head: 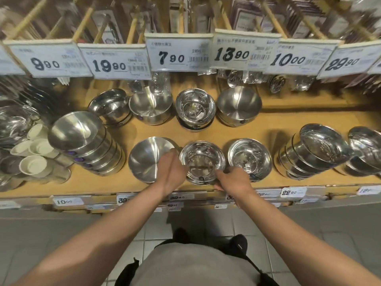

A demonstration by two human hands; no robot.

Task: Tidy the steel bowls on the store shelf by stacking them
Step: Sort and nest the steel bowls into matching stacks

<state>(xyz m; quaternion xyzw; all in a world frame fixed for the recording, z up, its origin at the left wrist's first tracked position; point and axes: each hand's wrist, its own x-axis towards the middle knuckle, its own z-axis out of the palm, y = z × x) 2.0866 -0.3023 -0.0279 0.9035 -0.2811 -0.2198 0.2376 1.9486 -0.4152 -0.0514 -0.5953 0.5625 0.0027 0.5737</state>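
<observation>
Reaching over the shelf (274, 118) edge, I have my left hand (172, 169) and right hand (233, 180) closed on either side of the middle bowl (202, 159) in the front row, fingers on its rim. A wide bowl (147, 159) sits just left, another bowl (250, 156) just right; more stacks (195, 108) stand behind.

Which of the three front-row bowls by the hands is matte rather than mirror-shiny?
The leftmost bowl, beside the left hand; its brushed inside looks dull, while the other two reflect sharply.
</observation>
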